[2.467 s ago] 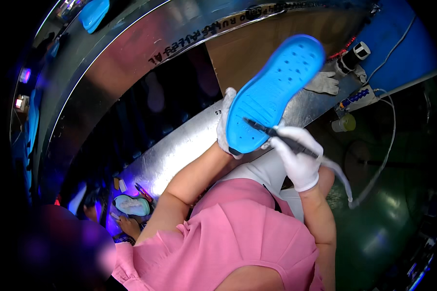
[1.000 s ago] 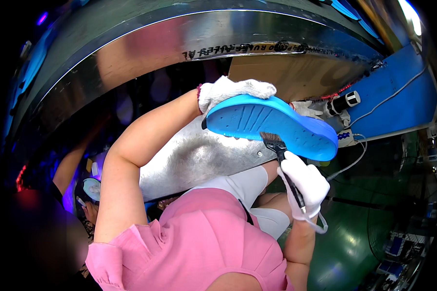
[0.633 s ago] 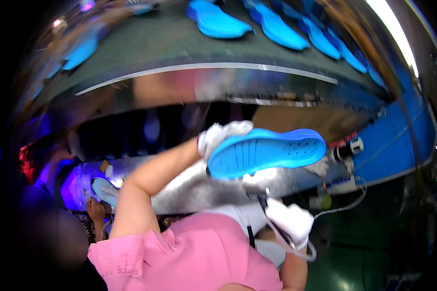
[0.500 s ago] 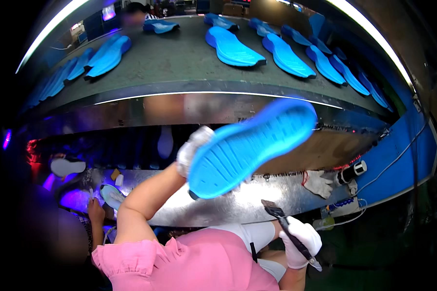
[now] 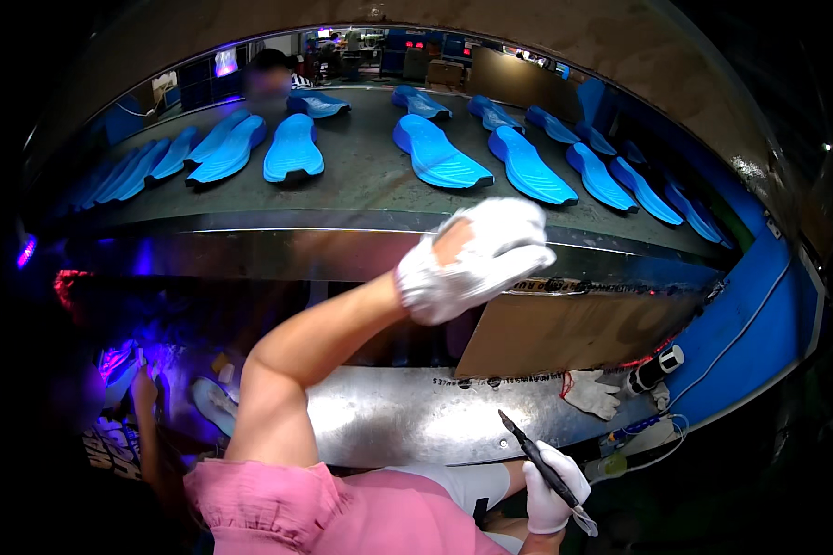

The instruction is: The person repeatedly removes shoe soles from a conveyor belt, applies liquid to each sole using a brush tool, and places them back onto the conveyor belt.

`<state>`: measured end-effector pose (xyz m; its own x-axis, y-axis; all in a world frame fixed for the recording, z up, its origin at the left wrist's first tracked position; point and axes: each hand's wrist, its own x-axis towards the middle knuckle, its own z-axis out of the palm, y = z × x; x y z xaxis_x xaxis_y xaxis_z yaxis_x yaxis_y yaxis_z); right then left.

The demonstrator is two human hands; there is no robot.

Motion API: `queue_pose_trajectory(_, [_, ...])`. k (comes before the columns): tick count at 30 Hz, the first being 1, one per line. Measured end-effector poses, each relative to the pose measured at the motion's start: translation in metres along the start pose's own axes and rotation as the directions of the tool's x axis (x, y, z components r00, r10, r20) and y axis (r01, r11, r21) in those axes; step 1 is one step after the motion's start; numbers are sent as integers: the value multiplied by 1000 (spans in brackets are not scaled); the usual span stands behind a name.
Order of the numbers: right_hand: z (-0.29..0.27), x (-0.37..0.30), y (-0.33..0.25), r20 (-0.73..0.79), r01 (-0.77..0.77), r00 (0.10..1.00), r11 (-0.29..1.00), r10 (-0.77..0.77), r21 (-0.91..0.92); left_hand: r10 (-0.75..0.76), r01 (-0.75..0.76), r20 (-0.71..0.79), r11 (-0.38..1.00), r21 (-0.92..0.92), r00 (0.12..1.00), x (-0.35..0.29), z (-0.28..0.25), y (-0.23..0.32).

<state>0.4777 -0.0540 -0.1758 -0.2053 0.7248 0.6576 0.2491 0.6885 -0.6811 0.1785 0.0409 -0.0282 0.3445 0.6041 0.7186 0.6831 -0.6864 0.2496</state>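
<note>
Black-handled and slim, the brush (image 5: 528, 447) lay toward five o'clock, close to the body, its tip slanting toward eleven; a careless turn of the wrist might have dabbed whatever it carried onto the silver desk (image 5: 389, 425) or the pink clothing (image 5: 398, 513). Bare of any second tool, the right hand (image 5: 555, 490) was wrapped around the handle, its forearm rising from the lower edge. At four o'clock on the desk lay a spare glove (image 5: 590, 395), which a wandering brush tip could have smeared. Farther out, just past the centre toward one o'clock, the left hand (image 5: 477, 264) hung raised, elbow bent out at eight; blur made it impossible to tell whether fingers and thumb met, and no sole showed in its grasp. Its height looked the greater risk: a low, hurried swing could have knocked the near blue sole (image 5: 532, 166) at one o'clock, just beyond the knuckles. On the raised green platform (image 5: 361, 176), the twelve o'clock sole (image 5: 442, 153) lay close beside that one, so a bump might have shoved them together and marked both.
</note>
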Motion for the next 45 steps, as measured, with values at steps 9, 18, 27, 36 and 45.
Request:
queue_pose_trajectory(9, [3,-2,15,-41,10,999,999,-12,-48,-423,299,-19,607,737,906,33,-11,-30])
queue_pose_trajectory(18, [5,-18,18,-30,-138,990,990,139,28,-229,-36,368,806,590,901,103,54,-34])
queue_pose_trajectory(27, [9,-29,39,-14,-35,999,930,32,-367,-190,273,-201,540,796,961,8,-108,-56])
queue_pose_trajectory(36, [24,-34,77,-1,-107,994,993,107,-55,-746,654,-478,-75,753,465,-169,-265,-122])
queue_pose_trajectory(45, [9,-20,18,-197,-359,899,915,392,185,-240,400,-883,914,-65,404,-117,-120,-28])
